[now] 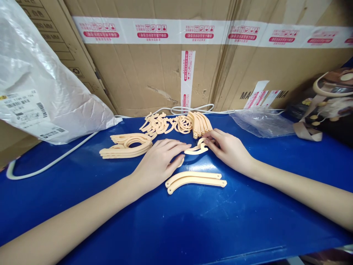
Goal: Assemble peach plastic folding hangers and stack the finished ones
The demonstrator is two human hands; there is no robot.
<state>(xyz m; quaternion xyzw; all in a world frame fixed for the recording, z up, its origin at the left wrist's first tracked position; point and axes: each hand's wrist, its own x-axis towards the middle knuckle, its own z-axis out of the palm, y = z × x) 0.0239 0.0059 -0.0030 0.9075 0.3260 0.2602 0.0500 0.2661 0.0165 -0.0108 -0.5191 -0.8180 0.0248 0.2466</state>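
My right hand (227,149) pinches a small curved cream plastic hanger hook (196,150) between thumb and fingers, just above the blue table. My left hand (162,160) is palm down, fingers stretched out and thumb apart, its fingertips by the hook's left end. Under its thumb tip shows part of another small cream piece (181,162), mostly hidden. In front of the hands lie two long curved hanger arms (196,179), side by side. Left of my left hand is a stack of hanger-shaped cream pieces (125,146).
Behind the hands lie a loose pile of small cream hooks (160,123) and a row of long arms (200,123). Cardboard boxes (154,73) stand at the back. A white plastic bag (55,81), a cable (49,167), a clear bag (261,121) and a dark bag (331,106) flank the table (176,228).
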